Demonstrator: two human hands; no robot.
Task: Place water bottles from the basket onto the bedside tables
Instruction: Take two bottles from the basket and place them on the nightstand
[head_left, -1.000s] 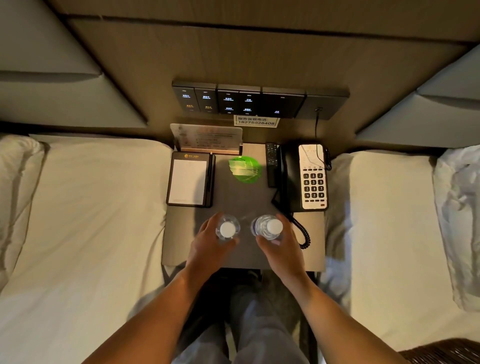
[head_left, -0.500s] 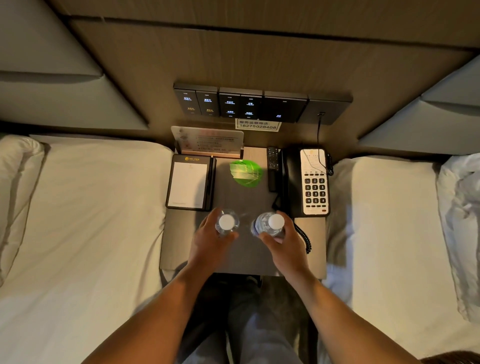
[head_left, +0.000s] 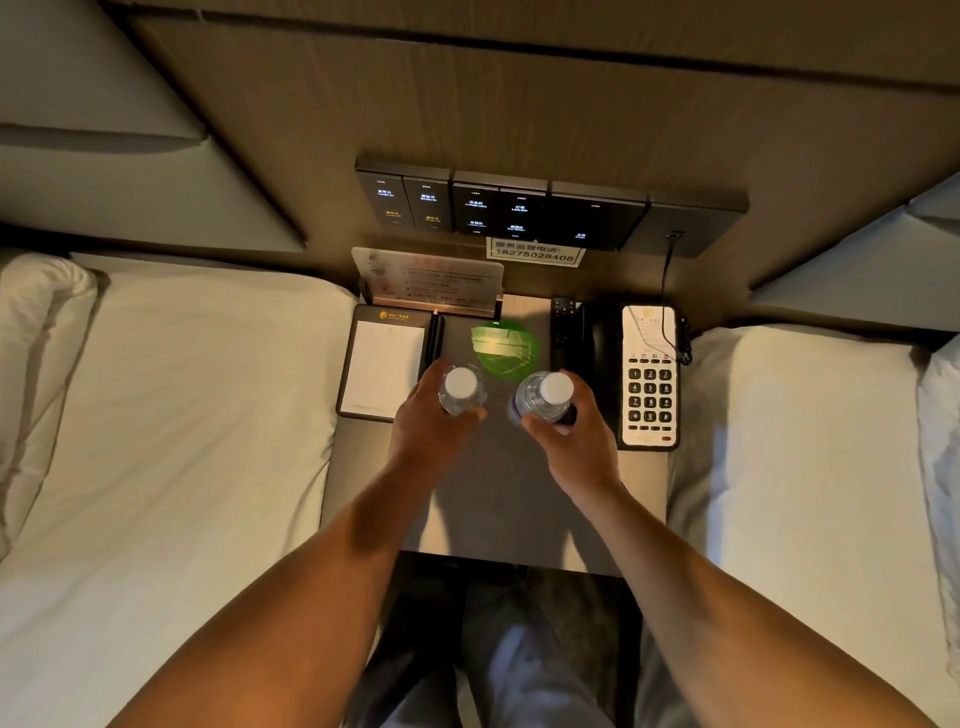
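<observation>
— What are the fingers doing?

— The left hand (head_left: 434, 436) has its fingers wrapped around a clear water bottle with a white cap (head_left: 461, 391). The right hand (head_left: 579, 441) grips a second water bottle (head_left: 545, 397) the same way, thumb on the near side and fingers curled round the far side.

— Are the bottles upright?

— Both are seen from above, caps toward the camera. The left one looks upright; the right one leans slightly. Whether their bases touch the top, I cannot tell.

— Where are they on the bedside table (head_left: 498, 499)?

— Over the middle of its grey top, side by side with a small gap between them, nearer the back edge than the front.

— What surrounds them?

— Just behind them lies a green leaf-shaped card (head_left: 505, 349). By the left edge sits a notepad in a dark holder (head_left: 384, 366) with a pen (head_left: 435, 338) along its right side. By the right edge sits a telephone (head_left: 649, 374), and a black remote control (head_left: 562, 332) lies just left of its handset. A sign stand (head_left: 431, 283) stands at the back edge, under a wall switch panel (head_left: 519, 210).

— And beyond the table?

— A white bed (head_left: 182, 415) on the left and another bed (head_left: 805, 441) on the right.
</observation>
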